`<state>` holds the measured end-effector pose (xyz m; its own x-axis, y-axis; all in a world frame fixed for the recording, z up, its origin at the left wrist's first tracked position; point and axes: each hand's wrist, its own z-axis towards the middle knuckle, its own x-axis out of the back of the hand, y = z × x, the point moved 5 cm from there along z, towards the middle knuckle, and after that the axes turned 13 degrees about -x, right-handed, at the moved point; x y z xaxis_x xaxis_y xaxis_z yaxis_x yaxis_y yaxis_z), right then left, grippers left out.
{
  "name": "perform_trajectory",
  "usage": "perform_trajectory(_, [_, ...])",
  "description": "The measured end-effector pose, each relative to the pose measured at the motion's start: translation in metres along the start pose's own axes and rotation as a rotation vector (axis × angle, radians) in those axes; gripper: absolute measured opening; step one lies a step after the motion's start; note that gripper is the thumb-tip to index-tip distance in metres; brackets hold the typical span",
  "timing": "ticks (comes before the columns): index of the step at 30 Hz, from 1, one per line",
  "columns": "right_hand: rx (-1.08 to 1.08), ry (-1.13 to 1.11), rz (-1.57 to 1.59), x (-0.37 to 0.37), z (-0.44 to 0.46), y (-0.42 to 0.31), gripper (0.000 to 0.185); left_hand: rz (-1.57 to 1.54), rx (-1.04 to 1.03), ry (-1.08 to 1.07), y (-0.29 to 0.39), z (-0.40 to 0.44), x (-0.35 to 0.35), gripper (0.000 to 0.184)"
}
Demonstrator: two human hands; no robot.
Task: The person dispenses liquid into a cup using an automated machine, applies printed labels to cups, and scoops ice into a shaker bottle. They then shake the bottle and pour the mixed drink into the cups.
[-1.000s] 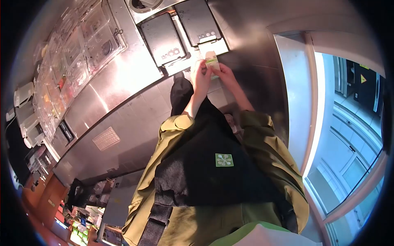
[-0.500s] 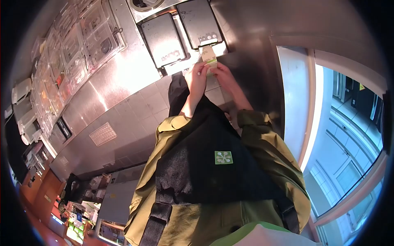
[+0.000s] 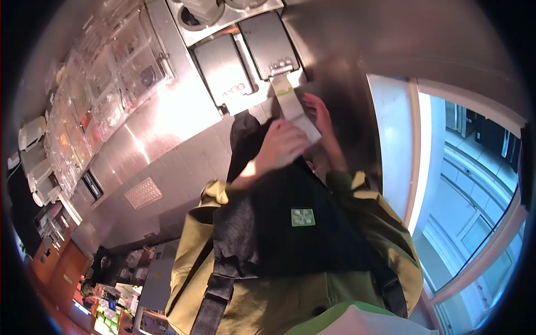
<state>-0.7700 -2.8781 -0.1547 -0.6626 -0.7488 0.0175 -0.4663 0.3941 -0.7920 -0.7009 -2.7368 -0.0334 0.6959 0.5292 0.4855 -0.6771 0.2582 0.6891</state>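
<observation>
In the head view, a long paper strip [image 3: 290,105] is slanting from a black box [image 3: 268,42] toward the person, its near end lying by the left hand [image 3: 281,144], whose blurred fingers are hiding whether they are pinching. The right hand [image 3: 322,119] is curving loosely open just right of the strip.

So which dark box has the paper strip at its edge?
The right-hand box: the paper strip meets its near edge, while the left-hand box shows none.

Head-worn view, facing forward and down.
</observation>
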Motion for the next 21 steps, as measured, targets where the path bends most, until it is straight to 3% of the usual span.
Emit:
perform_trajectory(2, [0.106,-0.057,0.02,-0.002,-0.029,-0.042,0.039,-0.144,0.105,0.067,0.017,0.021,0.041,0.015])
perform_trajectory(4, [0.244,-0.175,0.038,-0.012,-0.064,-0.089,0.036,-0.334,0.413,0.279,0.016,0.038,0.08,0.013])
perform_trajectory(5, [0.329,-0.255,0.042,-0.021,-0.077,-0.114,0.033,-0.243,0.391,0.266,0.012,0.047,0.095,0.013])
perform_trajectory(8, [0.445,-0.215,-0.234,-0.047,-0.088,-0.156,0.02,-0.284,0.345,0.25,0.008,0.068,0.121,0.013])
perform_trajectory(13, [0.445,-0.17,-0.056,-0.074,-0.084,-0.191,0.007,-0.294,0.327,0.254,-0.003,0.084,0.153,0.012])
perform_trajectory(15, [0.52,-0.144,-0.14,-0.091,-0.087,-0.207,0.006,-0.303,0.33,0.26,-0.015,0.085,0.166,0.014])
perform_trajectory(19, [0.469,-0.031,-0.157,-0.117,-0.077,-0.213,0.007,-0.503,0.343,0.153,-0.034,0.094,0.195,0.018])
perform_trajectory(21, [0.505,0.057,-0.175,-0.131,-0.072,-0.226,0.007,-0.758,0.418,0.31,-0.058,0.094,0.217,0.018])
